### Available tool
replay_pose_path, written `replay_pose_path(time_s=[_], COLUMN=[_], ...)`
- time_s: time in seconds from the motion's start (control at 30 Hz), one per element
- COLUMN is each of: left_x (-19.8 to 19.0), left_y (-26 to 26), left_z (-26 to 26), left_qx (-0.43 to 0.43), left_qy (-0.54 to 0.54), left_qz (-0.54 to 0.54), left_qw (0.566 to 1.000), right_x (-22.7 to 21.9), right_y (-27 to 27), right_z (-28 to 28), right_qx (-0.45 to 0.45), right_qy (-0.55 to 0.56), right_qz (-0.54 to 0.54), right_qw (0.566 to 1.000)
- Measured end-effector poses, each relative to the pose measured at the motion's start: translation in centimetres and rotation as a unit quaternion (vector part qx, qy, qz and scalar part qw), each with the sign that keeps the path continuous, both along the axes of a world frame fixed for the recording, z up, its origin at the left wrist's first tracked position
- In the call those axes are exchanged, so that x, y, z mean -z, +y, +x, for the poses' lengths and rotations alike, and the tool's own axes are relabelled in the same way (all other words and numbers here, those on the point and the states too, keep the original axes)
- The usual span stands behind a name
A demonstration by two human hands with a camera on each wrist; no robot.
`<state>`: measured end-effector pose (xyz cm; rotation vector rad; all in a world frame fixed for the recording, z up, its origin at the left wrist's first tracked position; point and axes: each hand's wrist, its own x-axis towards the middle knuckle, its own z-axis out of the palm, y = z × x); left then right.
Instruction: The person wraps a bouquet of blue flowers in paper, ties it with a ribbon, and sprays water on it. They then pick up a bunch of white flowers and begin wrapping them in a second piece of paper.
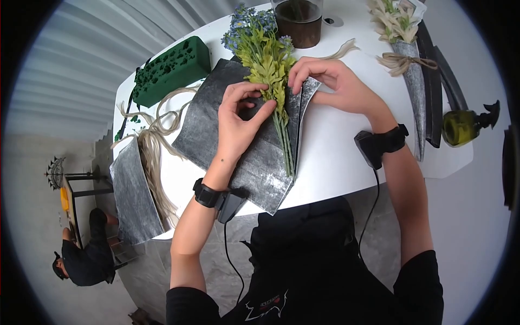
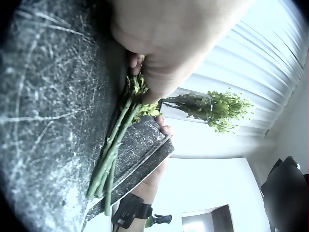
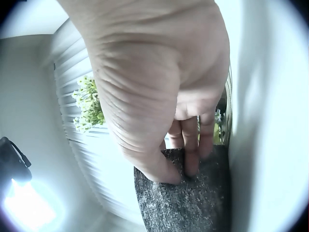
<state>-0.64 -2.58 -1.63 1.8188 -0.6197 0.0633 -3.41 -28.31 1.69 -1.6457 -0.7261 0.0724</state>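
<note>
A bouquet of artificial flowers [image 1: 266, 62], small blue blossoms above yellow-green leaves, lies on a dark grey, white-flecked sheet of wrapping paper [image 1: 200, 114]. My left hand [image 1: 236, 116] pinches the bouquet between thumb and fingers at its lower leaves. Its bare green stems [image 2: 110, 162] run down to the paper's near corner in the left wrist view. On the other side, my right hand [image 1: 338, 84] grips the paper's folded right edge, thumb outside and fingers over the top. The right wrist view shows that grey edge [image 3: 186, 208] between thumb and fingers.
Green floral foam [image 1: 173, 70] stands back left, with raffia strands [image 1: 157, 146] and another grey sheet [image 1: 138, 195] nearer. A glass vase [image 1: 299, 24] is at the back. Rightward lie a wrapped bouquet [image 1: 409, 65] and a spray bottle [image 1: 460, 127]. Another person [image 1: 86, 260] sits far left.
</note>
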Motion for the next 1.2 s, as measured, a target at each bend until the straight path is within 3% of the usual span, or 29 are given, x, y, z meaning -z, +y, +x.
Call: replay_pose_path(time_s=[0.17, 0.8, 0.9, 0.97, 1.07, 1.2], left_x=[0.0, -0.2, 0.1, 0.0, -0.3, -1.3], left_y=[-0.1, 0.0, 0.3, 0.7, 0.9, 0.1], left_z=[0.0, -0.1, 0.3, 0.3, 0.0, -0.8], left_qx=[0.003, 0.022, 0.015, 0.017, 0.041, 0.053], left_qy=[0.01, -0.022, 0.004, 0.145, 0.06, 0.098], left_qz=[-0.011, -0.012, -0.051, -0.097, -0.03, -0.028], left_qw=[1.0, 0.999, 0.999, 0.984, 0.997, 0.993], right_x=[0.7, 1.1, 1.2, 1.1, 1.2, 1.3], right_y=[1.6, 4.0, 3.9, 3.9, 3.7, 3.8], right_z=[-0.1, -0.5, -0.5, -0.5, -0.5, -0.5], right_qx=[0.016, 0.026, 0.018, 0.018, 0.009, 0.005], right_qy=[0.013, 0.114, 0.084, 0.083, 0.092, 0.094], right_qz=[0.063, 0.068, 0.063, 0.059, 0.055, 0.046], right_qw=[0.998, 0.991, 0.994, 0.995, 0.994, 0.995])
